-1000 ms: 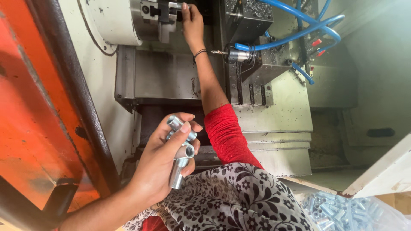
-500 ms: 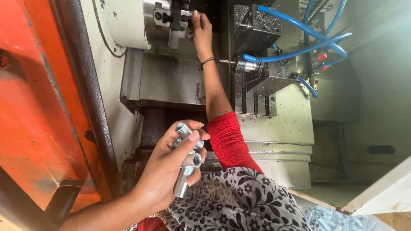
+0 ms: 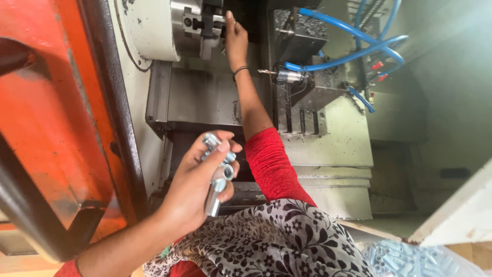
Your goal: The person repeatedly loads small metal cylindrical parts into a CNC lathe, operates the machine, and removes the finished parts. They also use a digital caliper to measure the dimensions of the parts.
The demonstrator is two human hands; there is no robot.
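My left hand (image 3: 197,190) is closed around a few short silver metal tubes (image 3: 218,174), held in front of the lathe's lower body. My right hand (image 3: 236,36) reaches up into the machine, fingertips at the jaws of the round steel chuck (image 3: 197,23). Whether a part sits between those fingers I cannot tell. A dark band circles my right wrist, and a red sleeve covers the upper arm.
An orange machine door (image 3: 51,128) with a black frame stands at the left. A tool block with a drill bit (image 3: 289,76) and blue hoses (image 3: 353,48) sits right of my arm. A bag of silver parts (image 3: 410,259) lies at the bottom right.
The view has shifted, so the chuck and my right hand sit higher in the frame. My left hand still grips the tubes in much the same pose.
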